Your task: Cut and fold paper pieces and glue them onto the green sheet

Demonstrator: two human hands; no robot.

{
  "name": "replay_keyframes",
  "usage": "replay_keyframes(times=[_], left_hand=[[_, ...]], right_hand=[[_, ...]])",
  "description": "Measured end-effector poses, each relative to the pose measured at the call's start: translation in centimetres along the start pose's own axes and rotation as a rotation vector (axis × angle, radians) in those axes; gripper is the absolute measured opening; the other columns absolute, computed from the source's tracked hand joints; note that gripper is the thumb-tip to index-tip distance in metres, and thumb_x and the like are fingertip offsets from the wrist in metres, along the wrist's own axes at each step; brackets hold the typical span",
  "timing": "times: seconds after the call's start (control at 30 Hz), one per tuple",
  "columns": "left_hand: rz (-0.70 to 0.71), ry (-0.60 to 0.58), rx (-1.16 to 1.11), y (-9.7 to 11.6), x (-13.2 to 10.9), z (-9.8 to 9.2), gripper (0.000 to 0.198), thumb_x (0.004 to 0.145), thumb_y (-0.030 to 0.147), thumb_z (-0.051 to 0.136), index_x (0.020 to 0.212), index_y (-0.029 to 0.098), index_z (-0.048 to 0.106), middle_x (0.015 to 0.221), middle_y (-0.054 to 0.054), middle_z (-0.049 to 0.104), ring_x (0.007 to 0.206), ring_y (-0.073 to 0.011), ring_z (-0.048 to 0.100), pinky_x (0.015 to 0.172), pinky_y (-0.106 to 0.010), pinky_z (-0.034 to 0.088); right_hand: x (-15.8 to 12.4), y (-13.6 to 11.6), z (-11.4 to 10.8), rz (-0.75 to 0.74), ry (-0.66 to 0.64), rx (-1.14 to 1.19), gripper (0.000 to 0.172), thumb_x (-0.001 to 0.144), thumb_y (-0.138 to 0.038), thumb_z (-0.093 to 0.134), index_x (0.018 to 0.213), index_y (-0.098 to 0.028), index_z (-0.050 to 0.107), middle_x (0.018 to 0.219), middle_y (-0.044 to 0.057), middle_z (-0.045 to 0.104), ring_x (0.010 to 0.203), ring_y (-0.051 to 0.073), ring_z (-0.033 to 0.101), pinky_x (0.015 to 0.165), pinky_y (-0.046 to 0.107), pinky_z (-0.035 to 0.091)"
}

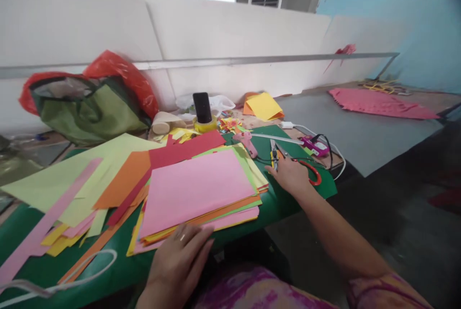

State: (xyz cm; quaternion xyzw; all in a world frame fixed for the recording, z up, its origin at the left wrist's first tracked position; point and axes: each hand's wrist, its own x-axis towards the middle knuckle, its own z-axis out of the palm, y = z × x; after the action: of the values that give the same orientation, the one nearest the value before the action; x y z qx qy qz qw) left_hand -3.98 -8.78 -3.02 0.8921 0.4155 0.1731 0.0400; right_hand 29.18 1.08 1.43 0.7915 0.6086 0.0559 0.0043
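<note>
My left hand (180,261) rests at the near edge of a stack of coloured paper sheets (198,189), fingers stretched out and a ring on one. Pink paper lies on top, with orange, yellow and green edges below. To the right of the stack, my right hand (291,174) has its thumb and forefinger around the lower end of a yellow utility knife (273,151); its other fingers are partly hidden. Scissors with red handles (315,174) lie beside and partly beneath that hand. Just left of the knife is a pink glue gun (246,143).
Paper strips and offcuts (68,237) cover the left side of the green mat (118,275). Behind stand a phone (202,107), a yellow tape roll (205,125) and a green bag (90,112). A purple power strip (315,146) with cables sits at right, near a grey sheet (345,136).
</note>
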Motion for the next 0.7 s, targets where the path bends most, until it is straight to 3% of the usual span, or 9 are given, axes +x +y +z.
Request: replay_keyframes(times=[0.1,0.2,0.33,0.47,0.53,0.7], left_hand=[[-0.035,-0.075,0.052,2.8,8.7,-1.7,0.023,0.09,0.024,0.048,0.106,0.018,0.063,0.1,-0.01,0.064,0.091,-0.0238,0.06,0.075,-0.038,0.054],[-0.11,-0.249,0.051,3.5,12.6,-1.2,0.019,0.087,0.03,0.055,0.095,0.015,0.062,0.098,-0.011,0.061,0.093,-0.0257,0.057,0.077,-0.039,0.052],[-0.224,-0.282,-0.028,3.1,12.7,-0.4,0.015,0.087,0.027,0.054,0.094,0.014,0.057,0.094,-0.009,0.059,0.091,-0.0231,0.056,0.079,-0.037,0.048],[-0.245,-0.316,-0.127,2.9,12.6,-0.5,0.007,0.085,0.022,0.052,0.084,0.016,0.057,0.089,-0.006,0.058,0.086,-0.0207,0.057,0.074,-0.033,0.046],[-0.241,-0.326,-0.146,2.9,12.9,-0.5,0.007,0.084,0.02,0.051,0.082,0.017,0.057,0.087,-0.006,0.059,0.084,-0.0199,0.057,0.073,-0.031,0.044],[-0.24,-0.4,-0.165,2.8,13.3,-0.3,0.008,0.083,0.02,0.051,0.084,0.018,0.058,0.084,-0.005,0.062,0.081,-0.0193,0.057,0.07,-0.029,0.041]], right_hand=[[0.6,-0.4,-0.4,0.004,-0.096,0.013,0.03,0.086,-0.032,0.052,0.098,-0.009,0.067,0.095,0.021,0.07,0.092,0.031,0.068,0.07,0.035,0.05],[-0.5,0.6,-1.1,-0.008,-0.142,0.009,0.023,0.081,-0.021,0.051,0.093,-0.01,0.068,0.095,0.019,0.07,0.09,0.031,0.068,0.069,0.036,0.05],[-3.0,2.1,-1.5,-0.093,-0.073,-0.025,0.024,0.086,-0.019,0.043,0.09,-0.013,0.066,0.097,0.017,0.067,0.095,0.032,0.066,0.066,0.037,0.051],[-3.4,1.9,-0.8,-0.12,-0.031,0.021,0.028,0.093,-0.035,0.043,0.096,-0.014,0.061,0.101,0.015,0.065,0.101,0.03,0.063,0.068,0.036,0.051],[-2.9,1.2,-0.5,-0.078,-0.044,0.026,0.029,0.092,-0.038,0.046,0.1,-0.013,0.059,0.1,0.015,0.066,0.098,0.029,0.064,0.069,0.035,0.051],[-2.6,1.3,-1.3,-0.035,-0.175,-0.012,0.024,0.085,-0.025,0.05,0.104,-0.012,0.057,0.101,0.016,0.066,0.094,0.031,0.066,0.067,0.035,0.047]])
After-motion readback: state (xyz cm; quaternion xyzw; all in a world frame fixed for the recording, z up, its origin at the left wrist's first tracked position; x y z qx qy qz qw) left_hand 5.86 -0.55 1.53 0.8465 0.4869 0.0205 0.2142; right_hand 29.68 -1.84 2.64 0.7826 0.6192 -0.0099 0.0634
